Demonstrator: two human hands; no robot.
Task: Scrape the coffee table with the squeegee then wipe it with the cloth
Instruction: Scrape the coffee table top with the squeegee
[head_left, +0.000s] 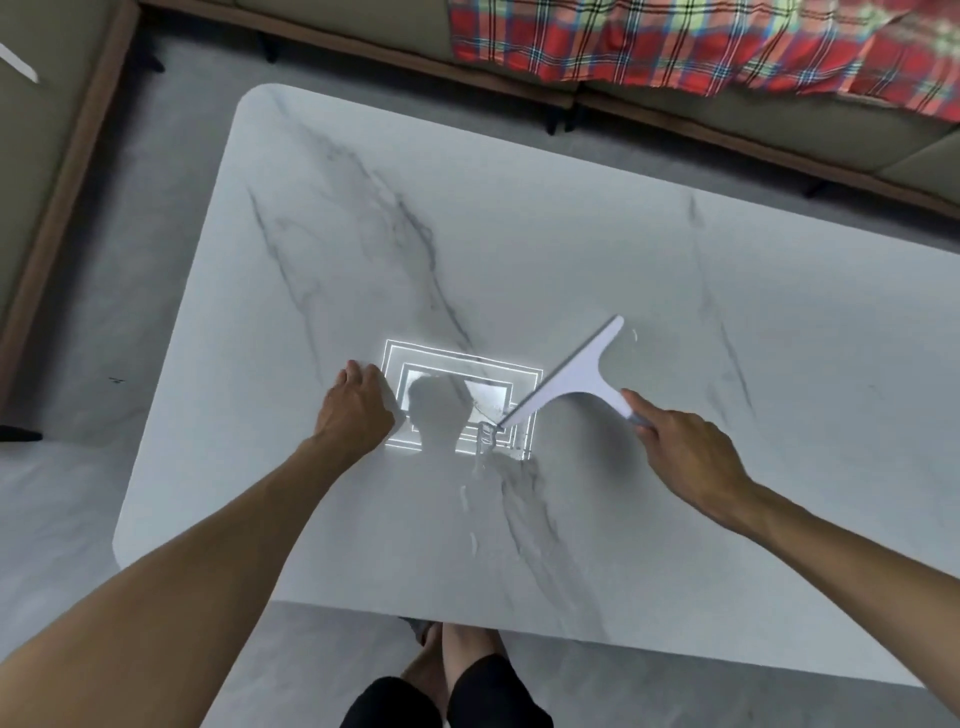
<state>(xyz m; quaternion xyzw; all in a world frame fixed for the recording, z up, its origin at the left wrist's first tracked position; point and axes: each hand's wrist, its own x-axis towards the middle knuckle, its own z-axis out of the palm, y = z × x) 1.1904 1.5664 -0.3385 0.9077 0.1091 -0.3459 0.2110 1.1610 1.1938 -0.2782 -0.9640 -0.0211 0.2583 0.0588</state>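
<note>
Squeegee (571, 379): white, T-shaped, on the near middle of the coffee table (519, 234). The blade runs diagonally, its lower-left tip beside the bright reflection of a ceiling light (415, 369) and its other tip up and to the right. The blade edge looks set down on the surface. The handle points back toward the right hand.

Right hand (685, 452): grips the handle's end. Forefinger (636, 402) is stretched along the top of the handle; the other fingers are curled under it and mostly hidden.

Water streaks (478, 457): a thin wet trail and a few drops run from the blade's lower tip toward the near table edge.

Left hand (356, 405): rests on the tabletop just left of the light reflection, back of the hand up, holding nothing. Fingers sit close together, pointing away from the camera and foreshortened, so I cannot tell how far they bend. It is well apart from the squeegee.

Table top: white marble pattern with grey veins and rounded corners. A head-shaped shadow sits inside the reflection.

Surroundings: grey floor (78, 493). A sofa (779, 119) with a brown base is along the far side, and a red plaid blanket (675, 41) is draped over it. More seating at far left. The person's bare feet (462, 654) and dark trouser legs show below the near table edge
</note>
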